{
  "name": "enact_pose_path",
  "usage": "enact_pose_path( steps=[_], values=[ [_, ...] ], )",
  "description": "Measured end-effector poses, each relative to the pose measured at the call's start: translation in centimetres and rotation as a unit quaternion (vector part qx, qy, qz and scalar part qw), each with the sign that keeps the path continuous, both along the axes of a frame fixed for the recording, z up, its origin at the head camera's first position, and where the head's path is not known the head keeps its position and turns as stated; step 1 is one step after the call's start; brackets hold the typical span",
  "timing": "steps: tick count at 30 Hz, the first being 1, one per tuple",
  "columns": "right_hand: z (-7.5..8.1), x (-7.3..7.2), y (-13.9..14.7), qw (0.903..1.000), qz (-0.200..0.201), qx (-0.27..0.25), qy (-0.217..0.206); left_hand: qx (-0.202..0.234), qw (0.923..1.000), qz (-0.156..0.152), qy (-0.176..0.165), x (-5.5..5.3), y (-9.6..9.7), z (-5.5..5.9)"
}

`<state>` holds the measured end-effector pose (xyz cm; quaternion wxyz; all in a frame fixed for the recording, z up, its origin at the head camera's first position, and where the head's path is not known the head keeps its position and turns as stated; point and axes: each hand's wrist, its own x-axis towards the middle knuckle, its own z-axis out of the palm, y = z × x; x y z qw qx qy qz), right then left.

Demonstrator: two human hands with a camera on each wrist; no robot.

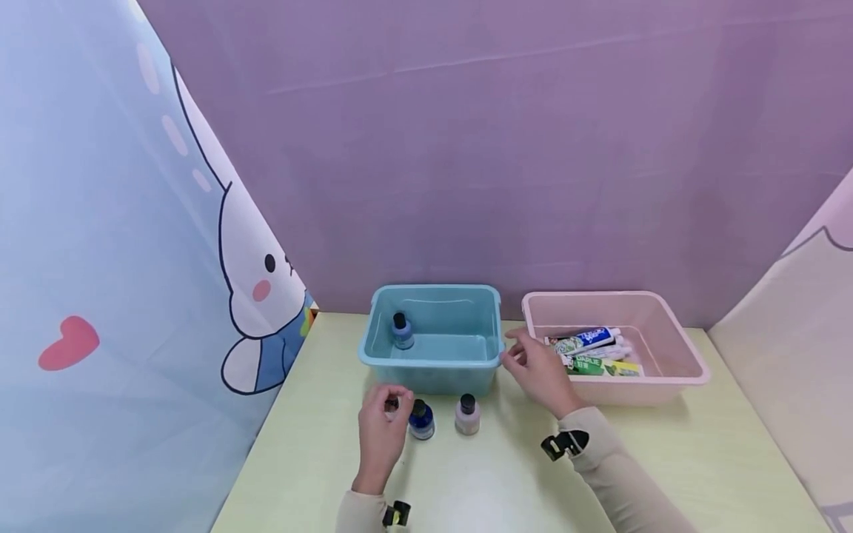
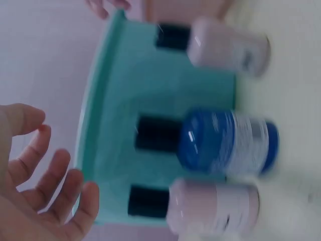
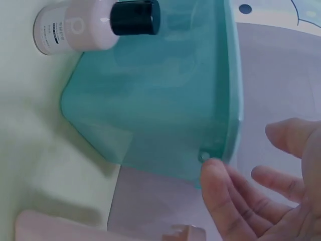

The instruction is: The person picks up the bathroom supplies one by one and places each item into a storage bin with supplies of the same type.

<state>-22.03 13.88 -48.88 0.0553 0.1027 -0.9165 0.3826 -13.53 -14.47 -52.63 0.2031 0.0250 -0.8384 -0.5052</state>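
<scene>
My left hand [image 1: 382, 437] hovers over the small black-capped bottles in front of the teal basket [image 1: 433, 379], its fingers loosely bent with nothing between them. Close beside it stands a dark blue bottle [image 1: 421, 425]. A pale pink bottle [image 2: 215, 208] is mostly covered by that hand in the head view. Another pale pink bottle [image 1: 468, 420] stands to the right. Inside the teal basket, at its left, a lighter blue bottle [image 1: 403, 336] stands upright. My right hand [image 1: 538, 374] is at the basket's right rim, fingers loosely bent, fingertips at the edge, gripping nothing.
Right of the teal basket stands a pink basket [image 1: 626, 394], holding toothpaste tubes [image 1: 589, 339] and a green and yellow Darlie box [image 1: 603, 367]. Both baskets stand on a pale yellow table [image 1: 293, 459], against a purple backdrop [image 1: 500, 163].
</scene>
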Motion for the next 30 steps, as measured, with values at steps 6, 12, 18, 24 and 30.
enact_pose_path(
  steps=[6, 12, 18, 24, 30],
  values=[
    [-1.2, 0.0, -0.9, 0.9997, -0.012, -0.019, -0.009, -0.079, 0.9951, 0.058, -0.002, -0.7, -1.0, -1.3],
    [-2.5, -0.1, -1.9, 0.996, -0.035, -0.079, -0.02, -0.097, 0.9909, 0.089, -0.027, -1.1, -1.6, -2.8],
    [-3.5, -0.1, -2.7, 0.9898, -0.066, -0.126, -0.014, -0.094, 0.9906, 0.081, -0.057, -1.3, -2.2, -3.8],
    [-4.8, -0.1, -3.1, 0.9797, -0.073, -0.186, -0.018, -0.099, 0.9886, 0.078, -0.082, -1.4, -2.6, -5.0],
    [-5.6, -0.2, -3.3, 0.9699, -0.067, -0.233, -0.024, -0.109, 0.9868, 0.082, -0.087, -1.5, -2.7, -5.8]
  ],
)
